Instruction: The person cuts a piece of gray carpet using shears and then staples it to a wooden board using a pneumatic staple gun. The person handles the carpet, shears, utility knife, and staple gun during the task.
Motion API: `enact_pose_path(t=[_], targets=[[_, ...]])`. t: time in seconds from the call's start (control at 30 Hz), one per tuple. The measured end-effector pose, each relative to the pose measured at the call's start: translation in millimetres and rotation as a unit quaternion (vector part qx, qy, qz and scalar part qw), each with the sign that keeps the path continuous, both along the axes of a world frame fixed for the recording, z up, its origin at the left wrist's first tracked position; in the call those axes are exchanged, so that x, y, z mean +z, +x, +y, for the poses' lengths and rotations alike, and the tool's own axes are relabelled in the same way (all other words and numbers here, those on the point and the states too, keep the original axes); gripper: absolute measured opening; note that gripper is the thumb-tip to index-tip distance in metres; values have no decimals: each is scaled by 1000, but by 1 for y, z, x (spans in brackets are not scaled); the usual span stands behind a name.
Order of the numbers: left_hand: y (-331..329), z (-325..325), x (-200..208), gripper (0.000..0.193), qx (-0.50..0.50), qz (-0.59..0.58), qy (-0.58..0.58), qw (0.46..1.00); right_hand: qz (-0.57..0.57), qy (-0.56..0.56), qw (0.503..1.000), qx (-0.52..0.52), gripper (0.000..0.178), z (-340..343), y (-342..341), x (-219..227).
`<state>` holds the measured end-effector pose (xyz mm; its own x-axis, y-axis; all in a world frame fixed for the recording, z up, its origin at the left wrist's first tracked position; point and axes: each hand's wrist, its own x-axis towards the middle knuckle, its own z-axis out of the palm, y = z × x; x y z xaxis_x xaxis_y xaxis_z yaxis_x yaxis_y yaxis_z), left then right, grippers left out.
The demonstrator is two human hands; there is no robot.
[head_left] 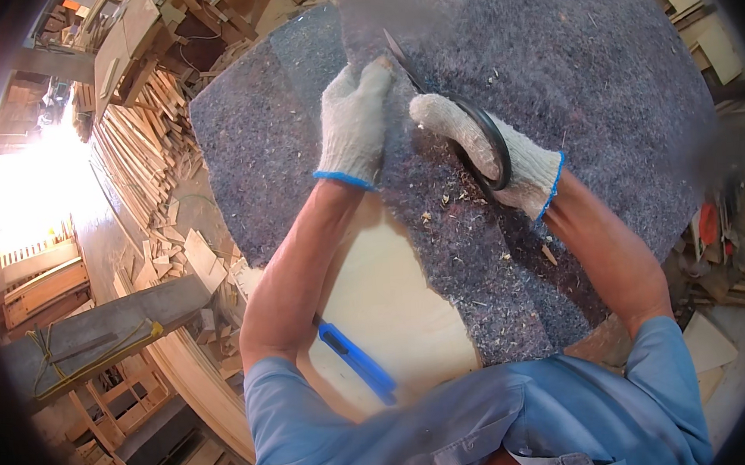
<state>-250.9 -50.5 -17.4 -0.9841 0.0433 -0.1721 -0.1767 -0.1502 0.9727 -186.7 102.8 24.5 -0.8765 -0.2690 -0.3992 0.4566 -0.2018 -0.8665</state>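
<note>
Grey-blue felt (pixel 571 106) with pale flecks covers most of the surface before me. My right hand (pixel 492 151), in a white knitted glove with a blue cuff, is closed round the black handles of a pair of scissors (pixel 479 130). Their blades point up and left, near my left hand, and part of the lower blade is hidden. My left hand (pixel 354 117), gloved alike, pinches the felt close to the blade tip. A blue utility knife (pixel 356 361) lies on the bare light plywood (pixel 393 283) beside my left forearm.
Wood shavings and a small splinter (pixel 549 255) lie on the felt. To the left, a stack of wooden strips (pixel 137 137), scattered offcuts (pixel 206 261) and a grey beam with yellow cord (pixel 112 341) surround the work surface. More boards (pixel 708 343) lie at right.
</note>
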Motion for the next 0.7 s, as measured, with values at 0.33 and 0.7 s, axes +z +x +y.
enact_pose_path(t=[0.33,0.7], targets=[[0,2,1,32,-1,-10,3,1000,39,-5,998,51,57,7,-8,-19],[-3,-2,-6,31,-2,3,-2,1000,26,7,999,18,66,0,-5,-4]])
